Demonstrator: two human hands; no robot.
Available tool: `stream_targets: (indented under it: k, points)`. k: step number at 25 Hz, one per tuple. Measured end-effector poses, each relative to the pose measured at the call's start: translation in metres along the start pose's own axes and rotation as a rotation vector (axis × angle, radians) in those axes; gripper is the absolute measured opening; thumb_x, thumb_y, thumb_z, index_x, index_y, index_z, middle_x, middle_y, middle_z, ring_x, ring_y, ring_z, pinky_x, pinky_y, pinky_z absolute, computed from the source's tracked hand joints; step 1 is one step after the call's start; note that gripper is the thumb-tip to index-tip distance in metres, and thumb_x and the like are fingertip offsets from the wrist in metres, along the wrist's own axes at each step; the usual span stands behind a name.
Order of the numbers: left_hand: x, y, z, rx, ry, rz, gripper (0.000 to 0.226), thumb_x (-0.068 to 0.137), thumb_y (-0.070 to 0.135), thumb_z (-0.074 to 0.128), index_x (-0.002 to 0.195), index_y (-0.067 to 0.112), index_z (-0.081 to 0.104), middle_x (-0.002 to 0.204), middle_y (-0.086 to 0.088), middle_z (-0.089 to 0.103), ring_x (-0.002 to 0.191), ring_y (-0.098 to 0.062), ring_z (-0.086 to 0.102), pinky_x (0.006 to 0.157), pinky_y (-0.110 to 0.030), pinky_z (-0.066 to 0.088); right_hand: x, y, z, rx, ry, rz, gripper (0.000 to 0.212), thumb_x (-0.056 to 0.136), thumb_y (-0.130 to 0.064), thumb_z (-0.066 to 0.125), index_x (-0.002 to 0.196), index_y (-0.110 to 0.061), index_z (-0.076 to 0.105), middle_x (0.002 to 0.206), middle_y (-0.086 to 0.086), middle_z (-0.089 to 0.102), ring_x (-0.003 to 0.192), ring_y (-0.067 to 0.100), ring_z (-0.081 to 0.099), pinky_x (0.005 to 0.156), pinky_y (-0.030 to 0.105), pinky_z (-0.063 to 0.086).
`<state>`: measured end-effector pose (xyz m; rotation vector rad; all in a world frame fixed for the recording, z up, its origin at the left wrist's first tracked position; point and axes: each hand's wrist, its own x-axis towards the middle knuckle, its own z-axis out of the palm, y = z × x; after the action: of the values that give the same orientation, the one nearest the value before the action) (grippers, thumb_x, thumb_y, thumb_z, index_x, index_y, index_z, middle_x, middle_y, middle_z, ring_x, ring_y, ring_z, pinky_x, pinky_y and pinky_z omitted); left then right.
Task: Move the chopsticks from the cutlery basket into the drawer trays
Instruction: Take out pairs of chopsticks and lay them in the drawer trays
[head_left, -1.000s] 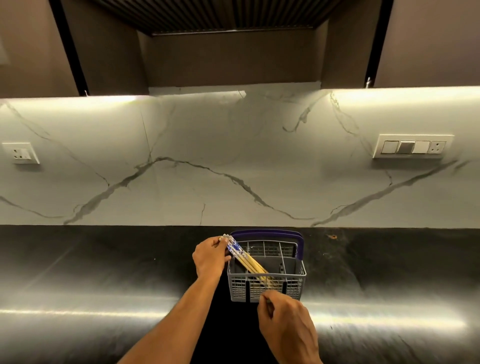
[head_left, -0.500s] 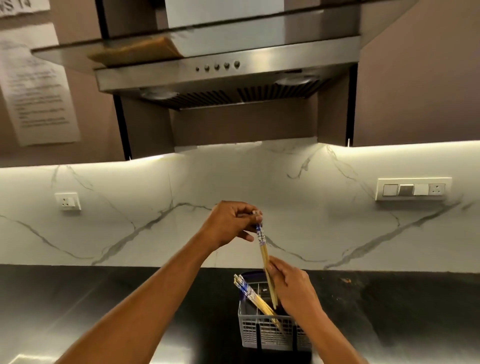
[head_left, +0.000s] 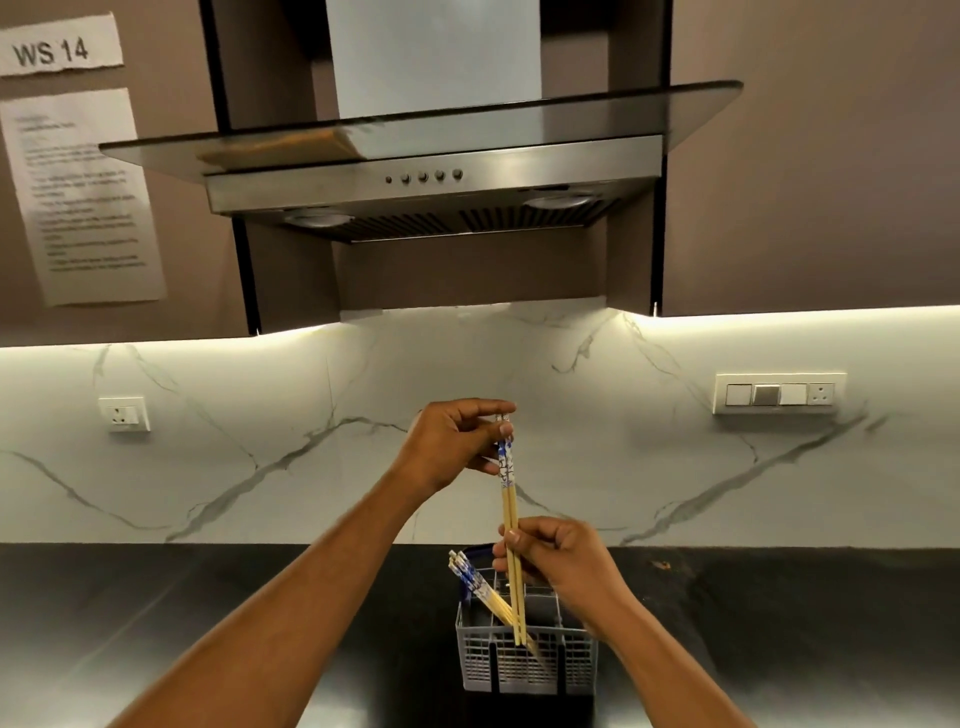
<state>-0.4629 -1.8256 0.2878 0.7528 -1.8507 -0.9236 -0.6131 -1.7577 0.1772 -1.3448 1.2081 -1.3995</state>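
Both forearms are seen bare, extended forward and upward from the lower edge of the view. The left hand (head_left: 457, 447) is raised higher than the right, wrist slightly flexed, fingers curled toward the thumb; a pinch is formed between thumb and fingertips at the upper, patterned end of a pair of chopsticks (head_left: 511, 525). The remaining fingers are tucked loosely under the palm. The right hand (head_left: 561, 564) is held lower and nearer the body, back of the hand turned toward the camera, fingers curled; the pair's shafts are gripped partway down between thumb and forefinger. The two hands are kept apart, one above the other.
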Motion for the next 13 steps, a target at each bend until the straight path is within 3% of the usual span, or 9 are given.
stream_targets:
  k: [7,13]
  points:
    - [-0.017,-0.024,-0.011,-0.078,-0.097,-0.055,0.022,0.088,0.006,0.067,0.106,0.018,0.073,0.085,-0.009,0.076,0.073,-0.020,0.073,0.065,-0.029,0.063,-0.018,0.019,0.021,-0.017,0.027,0.075,0.013,0.091,-0.011,0.065,0.098,-0.009,0.076,0.091,0.014,0.077,0.088,0.026,0.075,0.088,0.044,0.059]
    - [-0.099,-0.133,0.014,-0.199,-0.252,-0.271,0.024,0.087,0.011,0.070,0.111,0.015,0.072,0.091,-0.015,0.077,0.074,-0.024,0.074,0.064,-0.025,0.062,-0.095,0.119,0.058,0.053,0.158,0.320,0.016,0.091,-0.009,0.066,0.104,-0.002,0.072,0.094,0.016,0.077,0.091,0.029,0.075,0.085,0.039,0.060]
